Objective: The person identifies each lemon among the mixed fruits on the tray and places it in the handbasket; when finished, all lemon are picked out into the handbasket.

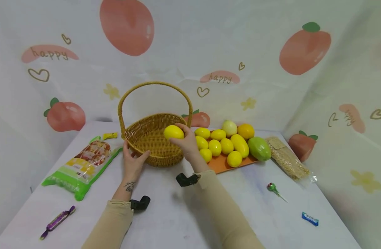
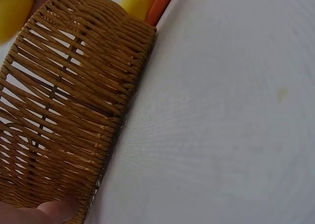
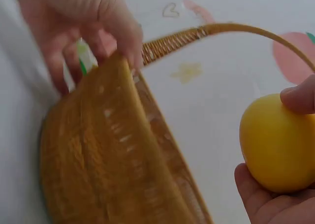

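Observation:
A yellow lemon [image 1: 174, 132] is pinched between the thumb and fingers of my right hand [image 1: 189, 142], above the right side of the wicker basket [image 1: 153, 159]. The right wrist view shows the lemon [image 3: 275, 143] close up, apart from the rim. My left hand [image 1: 135, 165] grips the basket's left front side; in the right wrist view its thumb hooks over the rim. The basket has a tall arched handle and its visible floor is bare woven wicker. Beside it, an orange tray [image 1: 219, 168] bears several lemons [image 1: 214, 147] and other fruit.
On the tray also lie an elongated yellow fruit [image 1: 239, 146], an orange [image 1: 245, 131], a pale round fruit [image 1: 229, 128] and a green papaya [image 1: 259, 148]. Around stand a green food bag [image 1: 84, 164], a grain bag [image 1: 287, 159], a purple-wrapped candy [image 1: 57, 222] and a lollipop [image 1: 272, 187].

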Available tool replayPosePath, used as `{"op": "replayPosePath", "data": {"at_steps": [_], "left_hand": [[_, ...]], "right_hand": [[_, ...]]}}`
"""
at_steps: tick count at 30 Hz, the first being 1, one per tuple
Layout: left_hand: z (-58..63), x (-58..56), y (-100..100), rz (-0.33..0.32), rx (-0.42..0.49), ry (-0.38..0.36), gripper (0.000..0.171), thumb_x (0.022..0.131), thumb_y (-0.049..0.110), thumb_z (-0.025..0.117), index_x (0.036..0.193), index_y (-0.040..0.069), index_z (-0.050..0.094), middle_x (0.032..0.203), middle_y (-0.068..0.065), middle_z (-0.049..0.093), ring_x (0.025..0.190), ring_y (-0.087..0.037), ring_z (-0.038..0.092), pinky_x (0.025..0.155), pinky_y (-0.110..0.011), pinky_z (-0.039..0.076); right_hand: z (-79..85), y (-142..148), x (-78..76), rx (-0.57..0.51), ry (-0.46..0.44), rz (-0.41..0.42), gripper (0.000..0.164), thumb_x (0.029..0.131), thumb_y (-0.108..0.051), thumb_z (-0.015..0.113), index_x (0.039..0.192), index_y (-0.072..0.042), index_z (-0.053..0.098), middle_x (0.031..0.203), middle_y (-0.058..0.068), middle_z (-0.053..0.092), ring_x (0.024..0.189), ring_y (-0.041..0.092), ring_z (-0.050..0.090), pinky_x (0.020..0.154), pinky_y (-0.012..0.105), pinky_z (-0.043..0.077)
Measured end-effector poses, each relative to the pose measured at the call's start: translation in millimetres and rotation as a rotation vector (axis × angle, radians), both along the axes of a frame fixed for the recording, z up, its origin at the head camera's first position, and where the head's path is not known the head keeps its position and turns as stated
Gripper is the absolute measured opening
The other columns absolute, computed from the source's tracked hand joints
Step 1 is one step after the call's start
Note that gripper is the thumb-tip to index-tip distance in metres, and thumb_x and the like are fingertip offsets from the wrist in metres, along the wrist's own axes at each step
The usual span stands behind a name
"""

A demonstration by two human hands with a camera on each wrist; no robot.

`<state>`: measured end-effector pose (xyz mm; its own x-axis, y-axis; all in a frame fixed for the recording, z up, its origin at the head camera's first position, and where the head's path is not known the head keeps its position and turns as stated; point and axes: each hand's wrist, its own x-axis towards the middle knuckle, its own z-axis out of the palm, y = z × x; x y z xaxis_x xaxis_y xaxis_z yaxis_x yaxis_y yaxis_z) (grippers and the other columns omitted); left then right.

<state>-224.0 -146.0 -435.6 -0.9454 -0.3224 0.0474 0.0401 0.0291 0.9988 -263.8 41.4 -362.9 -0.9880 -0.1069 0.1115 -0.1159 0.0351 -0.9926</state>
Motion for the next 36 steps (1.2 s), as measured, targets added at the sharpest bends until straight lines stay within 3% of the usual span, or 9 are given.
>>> {"op": "replayPosePath", "data": {"at_steps": [6,13,18,24,29,33,36], "left_hand": [[-0.3,2.0,-0.7,0.015,-0.027,0.008,0.098,0.081,0.013,0.069,0.15,0.018,-0.001,0.154,-0.009,0.005,0.133,-0.04,0.024,0.102,-0.048,0.037],[-1.9,3.3,1.4,-0.003,-0.037,-0.019,0.097,0.082,0.016,0.068,0.15,0.018,-0.001,0.155,-0.008,0.005,0.133,-0.04,0.024,0.104,-0.048,0.036],[-0.5,3.2,0.4,-0.002,-0.017,-0.021,0.097,0.083,0.017,0.067,0.15,0.022,-0.004,0.155,-0.006,0.0,0.135,-0.039,0.021,0.106,-0.047,0.034],[2.7,0.8,0.0,-0.013,-0.005,-0.017,0.099,0.083,0.017,0.067,0.149,0.025,-0.005,0.155,-0.005,-0.002,0.136,-0.038,0.019,0.105,-0.046,0.035],[4.7,0.9,0.4,-0.009,0.001,-0.028,0.099,0.082,0.016,0.068,0.15,0.024,-0.005,0.155,-0.004,-0.001,0.136,-0.036,0.019,0.104,-0.045,0.036],[4.3,1.6,0.0,-0.003,0.003,-0.031,0.099,0.082,0.015,0.068,0.15,0.025,-0.005,0.155,-0.004,-0.001,0.136,-0.036,0.02,0.103,-0.045,0.037],[3.5,2.0,1.0,-0.005,0.005,-0.03,0.099,0.083,0.014,0.067,0.149,0.024,-0.006,0.155,-0.004,-0.001,0.136,-0.035,0.02,0.103,-0.045,0.037]], "right_hand": [[0.3,-49.4,-20.1,0.046,-0.022,0.062,0.061,0.075,-0.002,0.071,0.131,-0.01,0.05,0.128,0.006,0.053,0.106,0.023,0.053,0.088,0.037,0.048],[-8.1,-70.6,-22.8,0.027,-0.07,0.099,0.062,0.076,0.0,0.07,0.134,-0.007,0.047,0.131,0.008,0.052,0.115,0.024,0.05,0.094,0.037,0.046],[-0.9,-59.7,-19.7,-0.048,-0.026,0.092,0.06,0.078,-0.001,0.069,0.134,-0.004,0.046,0.137,0.009,0.048,0.13,0.021,0.04,0.106,0.037,0.036],[17.9,-12.3,-13.4,-0.206,0.079,0.039,0.054,0.079,0.007,0.065,0.129,0.004,0.047,0.132,0.018,0.05,0.129,0.028,0.041,0.109,0.039,0.031],[17.7,46.4,-5.1,-0.279,0.138,-0.133,0.051,0.078,0.009,0.064,0.127,0.005,0.049,0.124,0.017,0.054,0.12,0.028,0.047,0.107,0.04,0.033],[3.1,88.9,3.1,-0.269,0.164,-0.387,0.049,0.078,0.007,0.066,0.124,0.003,0.051,0.116,0.006,0.058,0.116,0.022,0.05,0.106,0.038,0.036],[-13.8,113.8,6.2,-0.264,0.189,-0.588,0.05,0.074,0.009,0.068,0.122,0.004,0.052,0.115,0.009,0.058,0.117,0.025,0.049,0.106,0.04,0.035]]}}
